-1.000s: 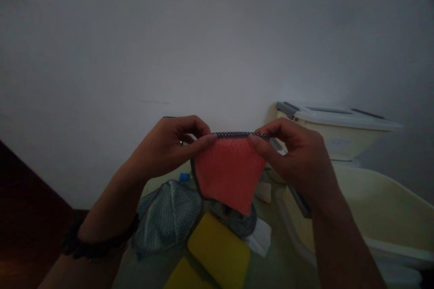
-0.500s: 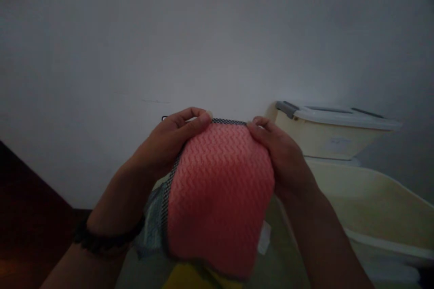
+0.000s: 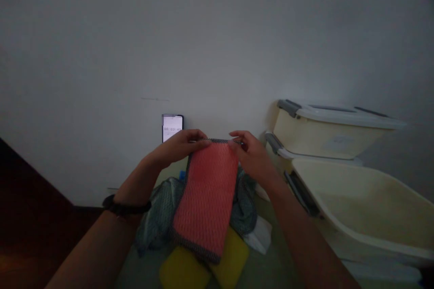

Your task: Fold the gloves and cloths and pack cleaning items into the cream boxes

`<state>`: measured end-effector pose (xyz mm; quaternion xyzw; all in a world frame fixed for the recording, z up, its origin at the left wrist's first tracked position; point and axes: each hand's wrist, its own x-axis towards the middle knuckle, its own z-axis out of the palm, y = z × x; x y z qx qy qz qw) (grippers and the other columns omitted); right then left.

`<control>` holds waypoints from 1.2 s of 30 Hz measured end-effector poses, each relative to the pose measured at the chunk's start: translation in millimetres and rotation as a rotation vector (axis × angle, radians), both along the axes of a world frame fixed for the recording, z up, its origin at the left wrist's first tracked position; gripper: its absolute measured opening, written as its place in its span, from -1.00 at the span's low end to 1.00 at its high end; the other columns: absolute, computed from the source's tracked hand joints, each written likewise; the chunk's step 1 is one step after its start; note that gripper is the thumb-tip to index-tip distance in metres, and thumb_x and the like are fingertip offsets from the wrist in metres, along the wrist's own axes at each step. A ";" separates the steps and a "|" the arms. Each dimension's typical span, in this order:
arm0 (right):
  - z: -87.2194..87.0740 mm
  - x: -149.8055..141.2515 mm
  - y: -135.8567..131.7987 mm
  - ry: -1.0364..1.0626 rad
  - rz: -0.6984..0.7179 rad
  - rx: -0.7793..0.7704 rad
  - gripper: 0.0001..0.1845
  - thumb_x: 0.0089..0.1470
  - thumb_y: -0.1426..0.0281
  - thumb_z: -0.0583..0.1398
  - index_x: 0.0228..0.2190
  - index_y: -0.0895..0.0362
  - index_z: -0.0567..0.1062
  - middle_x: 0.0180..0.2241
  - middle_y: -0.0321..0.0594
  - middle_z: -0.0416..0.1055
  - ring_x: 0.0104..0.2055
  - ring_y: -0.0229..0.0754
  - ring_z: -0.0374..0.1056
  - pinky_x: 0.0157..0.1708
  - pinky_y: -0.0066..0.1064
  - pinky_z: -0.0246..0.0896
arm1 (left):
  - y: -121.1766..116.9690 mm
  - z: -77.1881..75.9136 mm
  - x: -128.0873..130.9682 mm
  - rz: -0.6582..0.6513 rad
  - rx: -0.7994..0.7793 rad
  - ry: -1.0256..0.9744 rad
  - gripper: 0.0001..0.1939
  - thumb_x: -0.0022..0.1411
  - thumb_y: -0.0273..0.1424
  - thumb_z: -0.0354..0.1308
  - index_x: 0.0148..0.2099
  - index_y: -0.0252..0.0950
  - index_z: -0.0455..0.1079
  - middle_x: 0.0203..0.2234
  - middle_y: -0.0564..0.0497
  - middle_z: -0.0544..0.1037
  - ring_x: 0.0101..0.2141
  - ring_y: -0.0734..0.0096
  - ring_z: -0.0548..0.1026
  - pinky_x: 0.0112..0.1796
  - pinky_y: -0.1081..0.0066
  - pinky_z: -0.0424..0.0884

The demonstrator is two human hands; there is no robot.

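Fingers of the left hand (image 3: pixel 178 146) and right hand (image 3: pixel 253 159) pinch the upper edge of a rectangular coral-pink textured cloth with checked trim (image 3: pixel 208 189). Cloth hangs before two yellow rounded pads (image 3: pixel 185 271), left of an open cream plastic bin (image 3: pixel 369 198); contact between its lower edge and the pads cannot be confirmed in dim light. Black-framed phone (image 3: pixel 172 126) stands upright beyond the left hand.

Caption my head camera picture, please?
Left hand and right hand hold a pink cloth by its top edge, a lit phone behind.
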<state>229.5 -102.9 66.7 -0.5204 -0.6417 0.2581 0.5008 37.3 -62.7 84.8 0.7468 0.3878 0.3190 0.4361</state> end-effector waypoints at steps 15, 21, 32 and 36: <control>17.2 -7.0 -19.4 0.583 0.407 -0.152 -0.82 -0.05 0.27 0.24 -0.36 0.07 0.47 -0.36 -0.33 0.45 -0.34 -0.29 0.34 -0.30 -0.43 0.25 | -23.6 19.5 4.7 0.003 0.036 -0.313 -0.73 0.02 -0.21 0.22 -0.36 -0.28 0.28 -0.58 0.18 0.30 -0.60 0.62 0.26 -0.59 0.61 0.17; 17.2 -7.1 -18.3 0.514 0.389 -0.075 -0.80 -0.06 0.25 0.25 -0.34 0.04 0.48 -0.39 -0.36 0.42 -0.35 -0.32 0.29 -0.34 -0.46 0.21 | -24.1 19.6 6.8 0.024 0.055 -0.283 -0.76 0.04 -0.23 0.21 -0.38 -0.32 0.39 -0.54 0.11 0.40 -0.53 0.56 0.35 -0.51 0.58 0.28; 21.4 -2.8 -19.4 0.264 0.222 0.027 -0.80 -0.06 0.22 0.23 -0.42 0.08 0.45 -0.50 -0.39 0.32 -0.48 -0.34 0.18 -0.49 -0.50 0.08 | -22.3 18.4 7.2 -0.042 0.117 -0.260 -0.83 0.00 -0.30 0.25 -0.41 -0.31 0.41 -0.55 0.14 0.39 -0.51 0.58 0.33 -0.47 0.57 0.26; 21.4 -0.1 -18.0 0.200 0.197 0.048 -0.81 -0.06 0.22 0.23 -0.42 0.07 0.44 -0.50 -0.38 0.34 -0.48 -0.33 0.20 -0.49 -0.48 0.09 | -18.8 14.4 8.7 -0.036 0.144 -0.282 -0.82 0.03 -0.29 0.23 -0.35 -0.29 0.41 -0.49 0.11 0.44 -0.48 0.56 0.36 -0.45 0.55 0.27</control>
